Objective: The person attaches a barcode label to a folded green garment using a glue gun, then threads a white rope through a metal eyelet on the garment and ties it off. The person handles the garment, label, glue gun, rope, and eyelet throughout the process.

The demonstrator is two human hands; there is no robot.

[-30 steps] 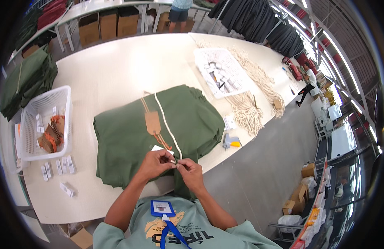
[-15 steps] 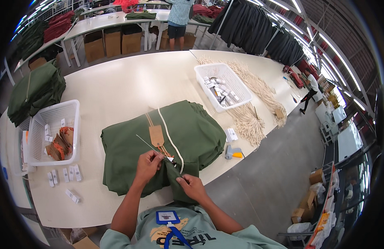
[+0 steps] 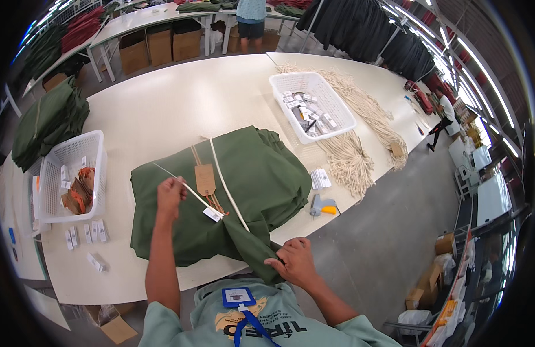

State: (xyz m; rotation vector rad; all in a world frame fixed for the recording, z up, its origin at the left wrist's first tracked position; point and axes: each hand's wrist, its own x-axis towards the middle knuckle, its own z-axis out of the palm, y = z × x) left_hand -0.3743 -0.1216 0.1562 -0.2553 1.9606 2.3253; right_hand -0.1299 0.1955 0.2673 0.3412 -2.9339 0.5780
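Note:
A large folded dark-green cloth piece [image 3: 261, 168], apparently a stack of garments, lies on the table before me. My left hand [image 3: 171, 195] pinches a thin metal rod [image 3: 163, 169], like a drawstring threader. From that hand a white cord [image 3: 202, 199] runs taut to the cloth's edge, beside a small white label [image 3: 212, 214]. My right hand [image 3: 295, 263] is closed on a narrow gathered fold of the cloth at the near edge. Another length of the cord crosses the cloth's top, next to a brown paper tag [image 3: 205, 179] on tan strings.
White baskets stand left [image 3: 73, 217] and far right [image 3: 331, 133], holding tags and small white packets. Bundled cream cords [image 3: 351, 165] and a grey-and-yellow tagging gun [image 3: 323, 205] lie on the right. More green cloth [image 3: 50, 121] is piled far left. A person [image 3: 251, 20] stands beyond.
My left hand has moved left and up, drawing the rod and a length of white cord out of the cloth. My right hand has shifted right, pulling the fold with it.

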